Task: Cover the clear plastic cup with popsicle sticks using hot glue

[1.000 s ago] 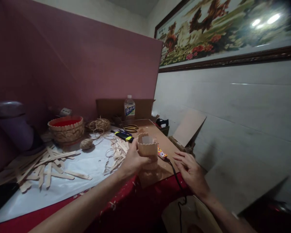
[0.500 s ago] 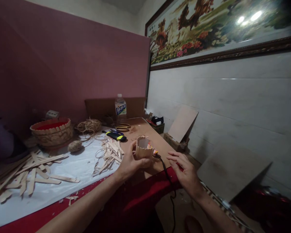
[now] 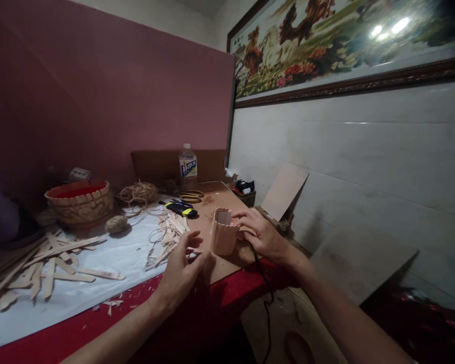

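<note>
A small cup of upright wooden sticks point(image 3: 224, 237) with a scalloped rim and pale inside stands on the brown board point(image 3: 208, 202). My left hand point(image 3: 182, 265) is just left of it, fingers apart and bent, holding nothing. My right hand point(image 3: 263, 235) is at the cup's right rim, its fingers curled over the spot where a black cord point(image 3: 258, 263) begins. What those fingers grip is mostly hidden; only a speck of bright colour shows by the rim. The cord hangs over the table's front edge.
Left, wooden sticks point(image 3: 51, 268) lie on white sheeting point(image 3: 109, 298), with a twine ball point(image 3: 116, 224) and a stick-covered bowl point(image 3: 79, 205). Farther back are a black-and-yellow cutter point(image 3: 179, 208), scissors point(image 3: 191, 196), loose twine point(image 3: 138, 193) and a bottle point(image 3: 188, 167). Thin sticks point(image 3: 170, 230) lie near my left hand.
My left hand has let go of the cup and drawn back left. The cup now stands on the board. My right hand has moved left and up to the cup's right side.
</note>
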Action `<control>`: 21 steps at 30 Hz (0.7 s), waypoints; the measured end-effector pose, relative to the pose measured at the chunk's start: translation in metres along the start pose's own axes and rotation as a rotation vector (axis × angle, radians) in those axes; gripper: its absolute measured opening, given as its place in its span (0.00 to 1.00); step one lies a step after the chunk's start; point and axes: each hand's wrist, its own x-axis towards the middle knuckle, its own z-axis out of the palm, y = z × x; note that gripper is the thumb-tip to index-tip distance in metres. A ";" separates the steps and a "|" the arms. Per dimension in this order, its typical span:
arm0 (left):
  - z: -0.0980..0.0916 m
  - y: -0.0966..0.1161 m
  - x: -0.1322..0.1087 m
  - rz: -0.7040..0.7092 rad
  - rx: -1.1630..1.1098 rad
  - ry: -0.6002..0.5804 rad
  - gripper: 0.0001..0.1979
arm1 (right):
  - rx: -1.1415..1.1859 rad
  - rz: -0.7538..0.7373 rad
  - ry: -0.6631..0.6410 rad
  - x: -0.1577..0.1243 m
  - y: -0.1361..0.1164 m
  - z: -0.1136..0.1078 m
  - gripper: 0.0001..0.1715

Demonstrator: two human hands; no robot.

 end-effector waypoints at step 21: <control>-0.025 -0.004 -0.055 0.576 0.519 -0.399 0.11 | -0.276 0.157 -0.065 0.005 -0.038 0.001 0.10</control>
